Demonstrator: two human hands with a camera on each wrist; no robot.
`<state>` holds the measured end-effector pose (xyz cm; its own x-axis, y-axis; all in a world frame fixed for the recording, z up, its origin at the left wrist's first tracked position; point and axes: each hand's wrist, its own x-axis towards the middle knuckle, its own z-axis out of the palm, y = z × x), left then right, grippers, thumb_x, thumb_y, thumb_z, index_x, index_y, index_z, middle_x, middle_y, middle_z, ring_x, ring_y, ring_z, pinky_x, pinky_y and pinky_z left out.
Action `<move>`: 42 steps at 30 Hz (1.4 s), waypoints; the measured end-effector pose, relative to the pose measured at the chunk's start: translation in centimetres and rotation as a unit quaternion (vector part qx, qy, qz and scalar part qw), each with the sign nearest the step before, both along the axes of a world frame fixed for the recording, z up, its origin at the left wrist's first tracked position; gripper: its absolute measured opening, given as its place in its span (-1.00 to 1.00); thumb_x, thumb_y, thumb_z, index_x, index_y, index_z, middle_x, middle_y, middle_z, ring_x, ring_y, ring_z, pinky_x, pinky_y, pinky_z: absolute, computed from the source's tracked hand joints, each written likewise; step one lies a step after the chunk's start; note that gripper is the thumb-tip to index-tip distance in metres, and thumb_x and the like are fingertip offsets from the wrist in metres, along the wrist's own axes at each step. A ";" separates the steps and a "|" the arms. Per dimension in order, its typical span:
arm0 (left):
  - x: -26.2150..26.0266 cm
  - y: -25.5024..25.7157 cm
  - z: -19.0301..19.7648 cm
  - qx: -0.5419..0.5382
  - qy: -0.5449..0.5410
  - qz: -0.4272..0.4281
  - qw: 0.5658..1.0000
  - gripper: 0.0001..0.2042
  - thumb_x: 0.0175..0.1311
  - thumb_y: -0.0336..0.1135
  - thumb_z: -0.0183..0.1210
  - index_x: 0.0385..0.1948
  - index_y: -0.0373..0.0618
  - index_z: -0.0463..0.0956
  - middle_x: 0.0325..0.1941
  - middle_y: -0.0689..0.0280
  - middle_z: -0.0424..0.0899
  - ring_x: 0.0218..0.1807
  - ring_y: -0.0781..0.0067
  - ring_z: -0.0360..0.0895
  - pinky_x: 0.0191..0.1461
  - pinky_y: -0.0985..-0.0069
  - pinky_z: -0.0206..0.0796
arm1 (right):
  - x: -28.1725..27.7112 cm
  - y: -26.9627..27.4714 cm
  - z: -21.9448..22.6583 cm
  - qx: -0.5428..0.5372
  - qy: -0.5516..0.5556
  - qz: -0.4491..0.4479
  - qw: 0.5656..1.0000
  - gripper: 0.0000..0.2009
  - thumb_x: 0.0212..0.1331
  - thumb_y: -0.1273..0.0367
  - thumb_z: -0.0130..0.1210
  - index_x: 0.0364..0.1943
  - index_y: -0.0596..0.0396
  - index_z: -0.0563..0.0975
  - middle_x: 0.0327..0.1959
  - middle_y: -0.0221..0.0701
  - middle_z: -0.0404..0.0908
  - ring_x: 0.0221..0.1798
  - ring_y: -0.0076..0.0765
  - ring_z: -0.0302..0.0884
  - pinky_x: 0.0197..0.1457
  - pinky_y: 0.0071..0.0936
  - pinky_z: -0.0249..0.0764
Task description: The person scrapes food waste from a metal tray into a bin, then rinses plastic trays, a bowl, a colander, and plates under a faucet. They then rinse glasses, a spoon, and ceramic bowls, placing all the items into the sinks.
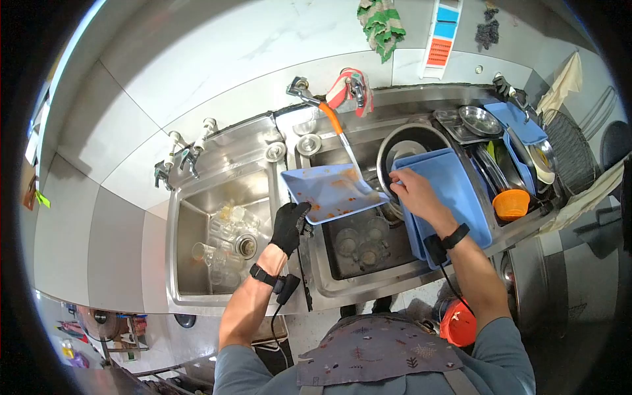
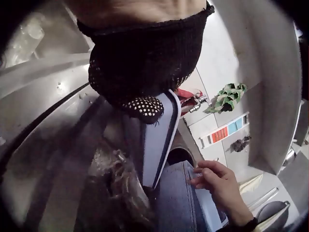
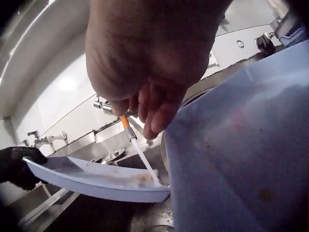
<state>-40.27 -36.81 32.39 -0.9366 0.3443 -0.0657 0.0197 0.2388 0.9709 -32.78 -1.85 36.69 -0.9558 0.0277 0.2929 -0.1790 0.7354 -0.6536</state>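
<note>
near the frame's centre, the left hand (image 1: 288, 227), fingers curled, grips the stained blue tray (image 1: 329, 194) by its lower-left corner, likely to steady it under water (image 1: 353, 161) from the orange spout (image 1: 331, 119); beyond its right end, the right hand (image 1: 419, 195), fingers loosely bent, holds nothing visible.

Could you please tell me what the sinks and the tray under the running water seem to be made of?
The sinks look like satin stainless steel, judging by their grey metallic sheen. The tray seems smooth, probably hard plastic, given its even blue colour and moulded rim.
</note>
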 end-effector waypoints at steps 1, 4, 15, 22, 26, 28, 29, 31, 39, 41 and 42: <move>-0.1 0.5 0.5 -0.007 0.023 0.001 1.000 -0.72 0.39 -0.21 0.13 -0.37 -0.29 0.56 -0.56 0.22 0.57 -0.64 0.39 0.53 -0.57 0.45 0.34 | 0.0 0.0 0.0 0.000 0.000 0.001 1.000 -0.75 0.25 0.33 0.16 -0.08 0.21 0.57 -0.11 -0.09 0.62 -0.06 0.09 0.60 0.00 -0.13 0.51; -0.8 1.6 1.3 0.059 -0.091 0.047 0.993 -0.72 0.31 -0.21 0.20 -0.41 -0.31 0.52 -0.61 0.23 0.54 -0.68 0.41 0.49 -0.63 0.45 0.31 | 0.2 0.3 0.2 0.009 0.004 -0.001 1.000 -0.75 0.25 0.36 0.15 -0.07 0.21 0.57 -0.09 -0.08 0.62 -0.03 0.09 0.59 0.02 -0.12 0.51; -3.6 -1.0 -2.8 0.005 -0.001 -0.040 0.999 -0.78 0.34 -0.25 0.16 -0.23 -0.24 0.63 -0.50 0.31 0.62 -0.63 0.52 0.47 -0.56 0.50 0.33 | 1.9 2.3 -0.6 0.011 0.052 -0.041 0.998 -0.77 0.23 0.43 0.13 -0.06 0.17 0.57 -0.05 -0.12 0.59 -0.02 0.14 0.57 0.03 -0.11 0.52; -4.7 -3.4 -2.9 -0.116 0.076 -0.077 0.987 -0.74 0.42 -0.26 0.08 -0.13 -0.25 0.67 -0.48 0.28 0.66 -0.51 0.51 0.54 -0.46 0.51 0.35 | 2.6 4.3 0.0 0.003 0.028 -0.049 0.998 -0.78 0.24 0.44 0.12 -0.05 0.16 0.56 -0.05 -0.13 0.59 -0.03 0.13 0.57 0.01 -0.10 0.53; -4.9 -2.9 -3.4 -0.050 0.105 -0.056 0.992 -0.67 0.41 -0.15 0.10 -0.17 -0.27 0.68 -0.59 0.31 0.62 -0.63 0.53 0.48 -0.57 0.53 0.27 | 3.2 4.1 0.3 0.033 0.025 -0.050 0.998 -0.78 0.23 0.43 0.13 -0.06 0.16 0.56 -0.06 -0.14 0.59 -0.02 0.13 0.57 0.02 -0.10 0.52; -4.7 -2.1 -1.9 -0.019 -0.007 -0.026 0.999 -0.72 0.37 -0.19 0.15 -0.21 -0.26 0.68 -0.53 0.31 0.64 -0.59 0.54 0.49 -0.51 0.53 0.31 | 3.1 3.8 0.5 0.033 0.024 -0.046 0.998 -0.78 0.23 0.42 0.13 -0.07 0.17 0.56 -0.05 -0.14 0.59 -0.02 0.14 0.56 0.02 -0.09 0.52; -4.5 -1.8 -1.2 0.011 -0.120 0.004 0.993 -0.76 0.33 -0.23 0.19 -0.24 -0.24 0.69 -0.47 0.31 0.66 -0.55 0.56 0.51 -0.45 0.52 0.34 | 3.1 3.7 0.6 0.037 0.028 -0.044 0.998 -0.78 0.23 0.41 0.13 -0.07 0.18 0.56 -0.05 -0.13 0.59 -0.01 0.14 0.56 0.03 -0.09 0.51; -4.9 -1.9 -1.9 -0.004 -0.108 -0.001 0.994 -0.75 0.31 -0.21 0.21 -0.28 -0.24 0.68 -0.48 0.32 0.66 -0.54 0.56 0.51 -0.47 0.53 0.33 | 3.3 3.5 0.7 0.042 0.032 -0.042 0.998 -0.78 0.24 0.41 0.13 -0.08 0.19 0.56 -0.05 -0.12 0.58 -0.01 0.14 0.56 0.03 -0.08 0.51; -5.4 -3.3 -2.1 0.001 -0.065 -0.017 0.998 -0.69 0.32 -0.12 0.20 -0.35 -0.23 0.67 -0.58 0.33 0.60 -0.63 0.52 0.47 -0.59 0.52 0.24 | 5.4 -0.5 1.6 0.084 -0.111 -0.003 0.990 -0.76 0.28 0.27 0.11 -0.18 0.18 0.60 -0.21 -0.04 0.65 -0.10 0.20 0.59 0.01 0.00 0.49; -6.4 -3.5 -1.1 -0.029 -0.126 -0.004 0.992 -0.64 0.33 -0.04 0.19 -0.38 -0.21 0.66 -0.63 0.32 0.56 -0.71 0.49 0.42 -0.65 0.48 0.21 | 5.7 -1.7 0.4 0.092 -0.106 -0.012 0.990 -0.74 0.28 0.26 0.10 -0.21 0.22 0.59 -0.23 -0.01 0.65 -0.12 0.22 0.59 -0.01 0.04 0.48; -7.1 -3.7 -1.3 -0.064 -0.089 -0.024 0.994 -0.63 0.32 0.00 0.21 -0.43 -0.17 0.64 -0.67 0.32 0.52 -0.75 0.46 0.39 -0.69 0.46 0.19 | 5.7 -2.2 -0.3 0.101 -0.101 -0.019 0.990 -0.71 0.29 0.24 0.10 -0.24 0.27 0.57 -0.24 0.02 0.64 -0.15 0.24 0.59 -0.03 0.07 0.48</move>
<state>-47.35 -40.53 31.09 -0.8889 0.3668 -0.2745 -0.1347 0.3633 0.9219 -27.05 -4.03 36.41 -0.9947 0.0257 0.0996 -0.0292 0.8579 -0.5129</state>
